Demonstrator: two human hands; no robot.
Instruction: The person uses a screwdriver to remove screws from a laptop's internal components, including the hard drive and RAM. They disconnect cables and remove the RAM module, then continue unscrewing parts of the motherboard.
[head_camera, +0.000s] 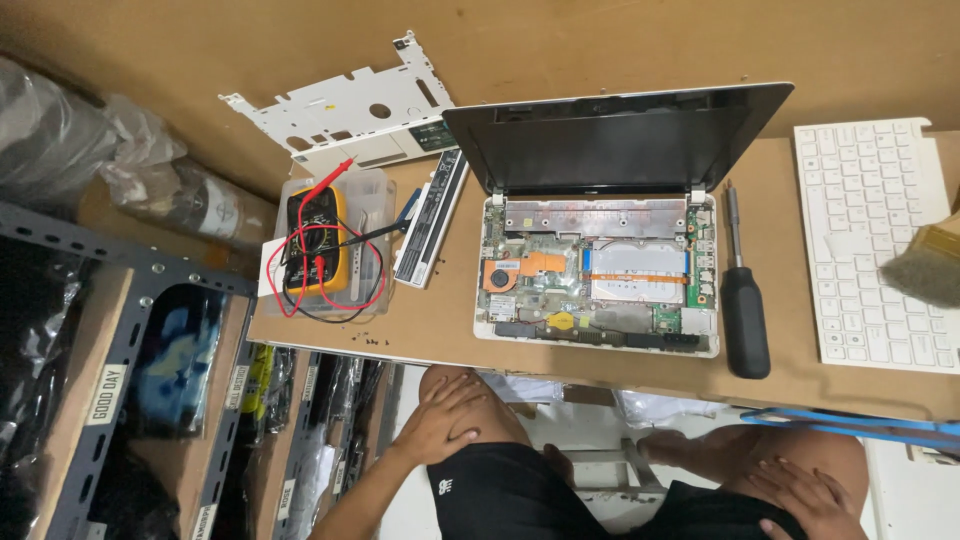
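Note:
My left hand (445, 415) rests flat on my left knee, below the table's front edge, holding nothing. My right hand (805, 497) lies on my right thigh at the lower right, fingers spread, also empty. Above them on the brown table (440, 335) sits an opened small white laptop (598, 265) with its keyboard cover removed, showing the circuit board, a copper heat pipe with fan and a silver drive. Its dark screen is tilted back. A black-handled screwdriver (743, 300) lies just right of the laptop.
A yellow multimeter (318, 240) with red and black leads sits in a clear tray at the left. A white battery pack (433, 218), a white laptop cover frame (345, 105), a white keyboard (870, 240), a brush (925, 265) and small screws (372, 341) lie around. Metal shelving (130, 340) stands left.

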